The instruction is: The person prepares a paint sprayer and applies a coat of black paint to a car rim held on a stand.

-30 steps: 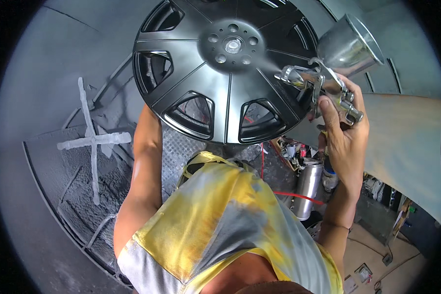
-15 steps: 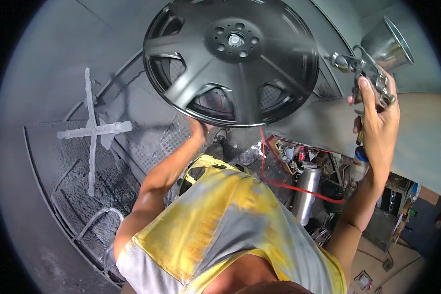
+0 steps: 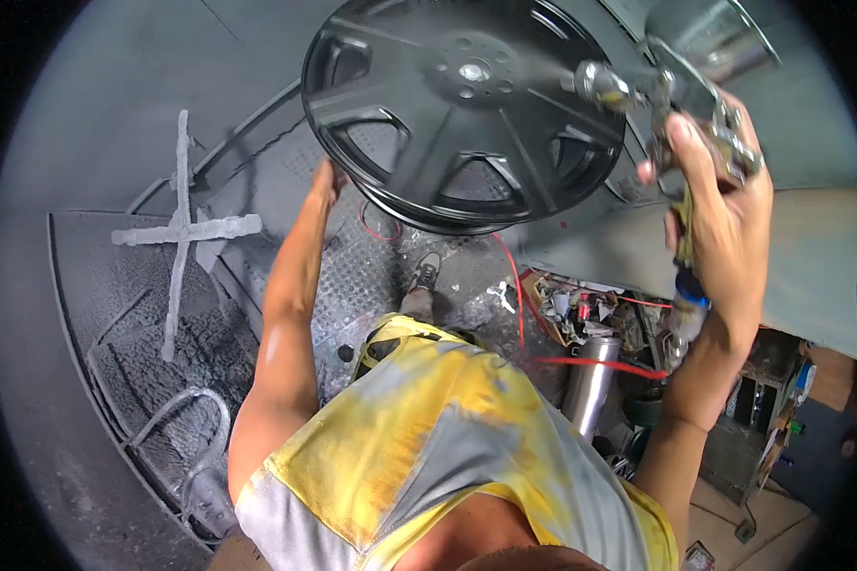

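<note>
A black car wheel (image 3: 428, 143), bare of any tyre, is raised in front of me with its spoked face showing, tilted. At its lower left edge my left hand (image 3: 328, 183) grips the rim; the fingers are partly hidden behind it. My right hand (image 3: 724, 181) is closed around a metal spray gun (image 3: 671, 105), right of the wheel. The gun's nozzle points left at the wheel face, close to its right side. A silver paint cup (image 3: 709, 43) sits on the gun, and a small clear bowl with a blue collar (image 3: 690, 303) hangs below the grip.
A red hose (image 3: 600, 364) runs near my right forearm and across the floor. To the left stands a grey-coated cross-shaped stand (image 3: 183, 230). A silver cylinder (image 3: 588, 385) and a box of clutter (image 3: 567, 309) are at lower right, near a cabinet (image 3: 747, 428).
The spray gun has moved left and closer to the wheel face. The wheel has turned and tilted, shifting slightly right. My left hand has moved up and left along the rim.
</note>
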`<action>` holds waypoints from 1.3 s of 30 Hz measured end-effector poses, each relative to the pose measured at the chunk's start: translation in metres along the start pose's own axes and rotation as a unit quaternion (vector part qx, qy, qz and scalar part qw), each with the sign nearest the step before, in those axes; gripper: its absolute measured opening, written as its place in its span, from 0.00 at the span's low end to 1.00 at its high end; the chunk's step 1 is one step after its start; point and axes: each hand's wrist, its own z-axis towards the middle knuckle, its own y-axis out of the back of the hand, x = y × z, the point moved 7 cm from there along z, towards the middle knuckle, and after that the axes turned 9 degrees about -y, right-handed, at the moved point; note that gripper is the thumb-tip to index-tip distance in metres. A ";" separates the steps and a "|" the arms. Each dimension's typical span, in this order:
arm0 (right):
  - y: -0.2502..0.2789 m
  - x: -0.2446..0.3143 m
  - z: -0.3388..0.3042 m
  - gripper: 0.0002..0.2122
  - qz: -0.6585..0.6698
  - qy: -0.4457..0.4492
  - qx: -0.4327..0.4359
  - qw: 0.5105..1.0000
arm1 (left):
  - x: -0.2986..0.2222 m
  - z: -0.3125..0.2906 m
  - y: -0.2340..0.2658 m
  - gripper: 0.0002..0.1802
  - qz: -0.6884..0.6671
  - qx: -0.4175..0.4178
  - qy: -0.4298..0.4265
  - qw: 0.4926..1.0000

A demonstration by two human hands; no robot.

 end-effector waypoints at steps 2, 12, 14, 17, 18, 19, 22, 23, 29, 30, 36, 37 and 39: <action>0.000 -0.004 0.014 0.15 -0.063 0.005 -0.013 0.998 | -0.009 0.004 -0.035 0.15 -0.034 -0.003 -0.038 0.999; 0.068 -0.037 0.022 0.14 -0.151 0.053 -0.100 0.982 | 0.123 -0.234 -0.128 0.19 0.089 0.212 0.041 0.972; 0.072 -0.043 0.011 0.14 -0.157 0.034 -0.102 0.982 | 0.152 -0.250 -0.135 0.17 0.129 0.324 0.109 0.931; 0.081 -0.054 -0.009 0.12 -0.166 -0.015 -0.111 0.980 | 0.150 -0.244 -0.124 0.16 0.186 0.309 0.183 0.914; 0.082 -0.055 -0.017 0.12 -0.165 -0.021 -0.119 0.979 | 0.142 -0.211 -0.102 0.17 0.175 0.283 0.189 0.924; 0.079 -0.054 -0.022 0.12 -0.160 -0.017 -0.117 0.980 | 0.139 -0.168 -0.071 0.21 0.151 0.245 0.179 0.941; 0.076 -0.051 -0.044 0.14 -0.123 -0.025 -0.086 0.988 | 0.070 -0.055 0.002 0.20 0.046 0.121 0.064 0.990; 0.072 -0.062 -0.050 0.14 -0.130 -0.049 -0.084 0.987 | 0.054 -0.047 -0.012 0.18 0.034 0.047 0.033 0.998; 0.034 -0.053 -0.075 0.15 -0.064 -0.050 -0.050 0.995 | 0.067 -0.109 -0.049 0.24 0.183 -0.047 -0.049 0.981; 0.021 -0.046 -0.077 0.15 -0.041 -0.033 -0.042 0.998 | 0.084 -0.143 -0.060 0.23 0.189 -0.017 -0.061 0.980; -0.045 0.000 -0.053 0.17 0.021 -0.017 0.110 0.994 | 0.135 -0.272 -0.145 0.15 0.144 0.331 0.130 0.924; -0.054 0.007 -0.042 0.17 0.009 0.016 0.120 0.993 | 0.135 -0.278 -0.150 0.15 0.197 0.377 0.147 0.893; -0.077 0.023 -0.019 0.16 -0.008 0.076 0.145 0.986 | 0.126 -0.265 -0.131 0.16 0.186 0.319 0.188 0.910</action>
